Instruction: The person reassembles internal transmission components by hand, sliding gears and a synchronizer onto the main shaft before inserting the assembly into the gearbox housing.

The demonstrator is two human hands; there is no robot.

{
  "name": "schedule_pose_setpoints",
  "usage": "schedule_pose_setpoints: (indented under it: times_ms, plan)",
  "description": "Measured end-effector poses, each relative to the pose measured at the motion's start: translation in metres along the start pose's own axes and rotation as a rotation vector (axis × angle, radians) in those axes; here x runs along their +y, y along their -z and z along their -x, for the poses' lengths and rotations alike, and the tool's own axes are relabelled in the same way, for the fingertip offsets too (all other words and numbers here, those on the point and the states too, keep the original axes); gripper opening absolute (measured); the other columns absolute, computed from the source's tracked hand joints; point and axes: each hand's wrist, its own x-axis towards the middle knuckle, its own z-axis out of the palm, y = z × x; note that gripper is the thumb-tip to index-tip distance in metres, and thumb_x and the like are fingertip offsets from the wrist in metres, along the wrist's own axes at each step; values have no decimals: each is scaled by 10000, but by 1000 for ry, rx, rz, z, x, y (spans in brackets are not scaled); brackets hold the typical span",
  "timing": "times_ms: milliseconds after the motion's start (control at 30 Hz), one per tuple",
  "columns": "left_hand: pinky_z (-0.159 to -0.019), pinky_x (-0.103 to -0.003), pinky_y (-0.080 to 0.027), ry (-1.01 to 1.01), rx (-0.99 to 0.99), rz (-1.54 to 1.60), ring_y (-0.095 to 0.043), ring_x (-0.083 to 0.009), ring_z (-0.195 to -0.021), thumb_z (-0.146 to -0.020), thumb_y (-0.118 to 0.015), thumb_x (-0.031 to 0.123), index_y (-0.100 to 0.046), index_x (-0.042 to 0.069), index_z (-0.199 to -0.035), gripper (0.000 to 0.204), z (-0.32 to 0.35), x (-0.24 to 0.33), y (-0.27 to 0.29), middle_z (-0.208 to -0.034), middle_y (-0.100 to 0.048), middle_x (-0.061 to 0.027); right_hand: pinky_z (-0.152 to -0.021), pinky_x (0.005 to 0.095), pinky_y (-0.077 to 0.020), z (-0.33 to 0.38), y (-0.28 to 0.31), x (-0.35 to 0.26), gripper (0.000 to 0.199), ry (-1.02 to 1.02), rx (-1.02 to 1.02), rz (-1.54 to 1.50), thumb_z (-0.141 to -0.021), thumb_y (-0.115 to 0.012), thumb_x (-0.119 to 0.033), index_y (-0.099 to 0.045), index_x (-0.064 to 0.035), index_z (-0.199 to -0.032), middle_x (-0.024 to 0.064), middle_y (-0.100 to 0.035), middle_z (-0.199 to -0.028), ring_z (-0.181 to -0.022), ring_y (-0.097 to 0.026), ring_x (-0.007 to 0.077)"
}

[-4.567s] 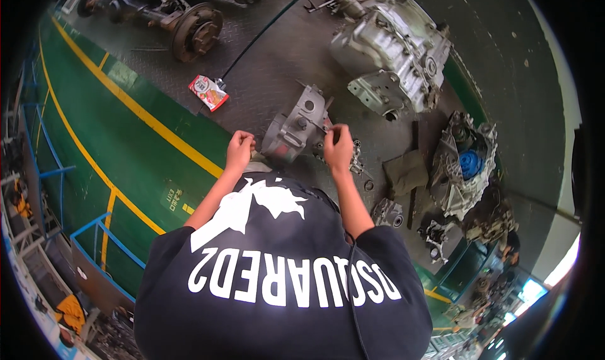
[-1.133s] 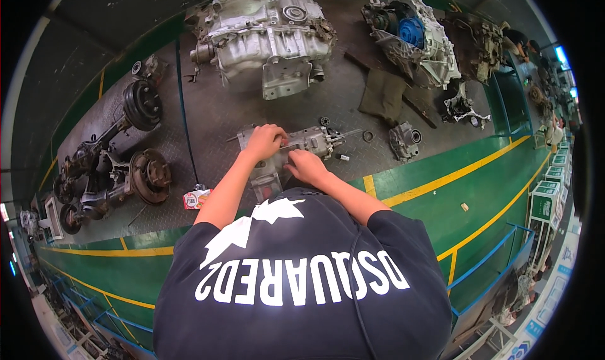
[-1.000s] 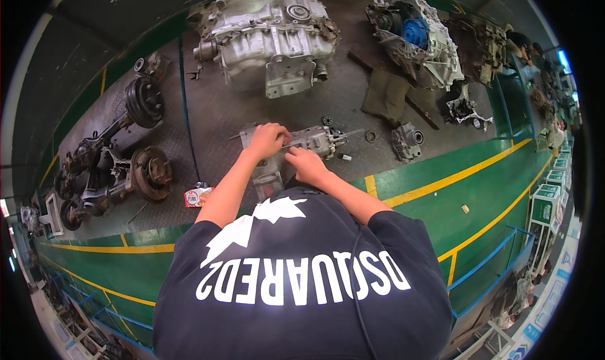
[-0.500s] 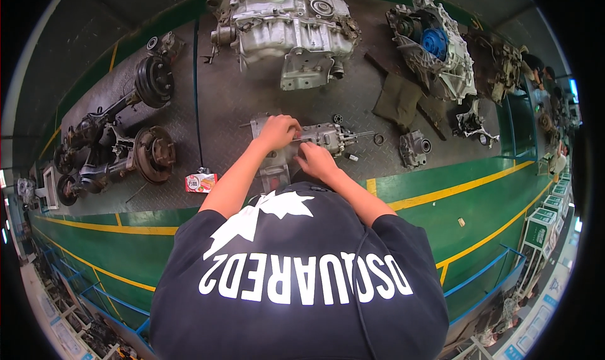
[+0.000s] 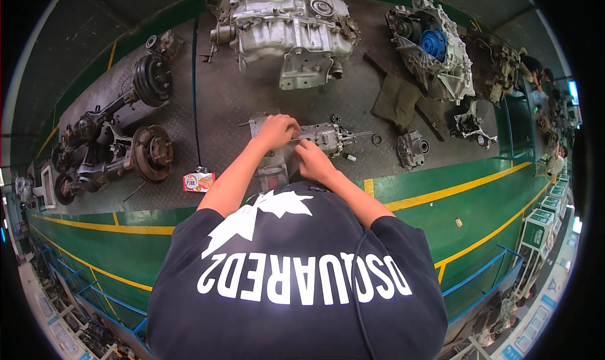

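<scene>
While both my hands work over the small grey metal housing (image 5: 315,136) on the dark checker-plate floor, the view has slid since half a second ago: the big gearbox casing (image 5: 283,26) now sits higher and more central at the top, and the brake-drum axle assembly (image 5: 113,145) has drifted toward the left rim. The hands themselves have barely shifted on the part.

My left hand (image 5: 276,132) lies curled on the housing's left end, fingers closed over its top — whether it truly clamps the metal or only rests there I cannot tell. My right hand (image 5: 312,159) is at the near side of the housing, fingers pinched together against it; what they pinch is too small to make out. The housing lies just in front of my chest, its thin shaft pointing right toward a small ring (image 5: 376,139).

To the left, a red-and-white packet (image 5: 198,181) lies near a black cable (image 5: 195,95) that runs up the floor. To the right sit a small cast part (image 5: 411,150), a dark folded rag (image 5: 396,101) and an open casing with a blue gear (image 5: 432,45). Bare plate lies between the housing and the big casing — and the green strip with the yellow line (image 5: 454,190) borders the plate on my side.
</scene>
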Motion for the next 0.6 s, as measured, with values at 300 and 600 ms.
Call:
schedule_pose_setpoints:
  times_ms: [300, 600]
  plan:
    - [-843, -451, -514, 18, 27, 47, -680, -315, -953, -854, -586, 143, -774, 107, -905, 198, 0, 0, -2, -930, -742, -89, -801, 476, -532, 4, -8, 7, 200, -74, -10, 8, -823, -701, -98, -594, -11, -968, 192, -611, -943, -907, -627, 417]
    - [-859, -449, -505, 22, 41, 65, -681, -314, -964, -863, -586, 141, -775, 115, -930, 203, 0, 0, -4, -963, -744, -92, -801, 506, -525, 5, -2, -2, 202, -73, -15, 84, -788, -657, -60, -567, -17, -965, 185, -592, -958, -911, -622, 408]
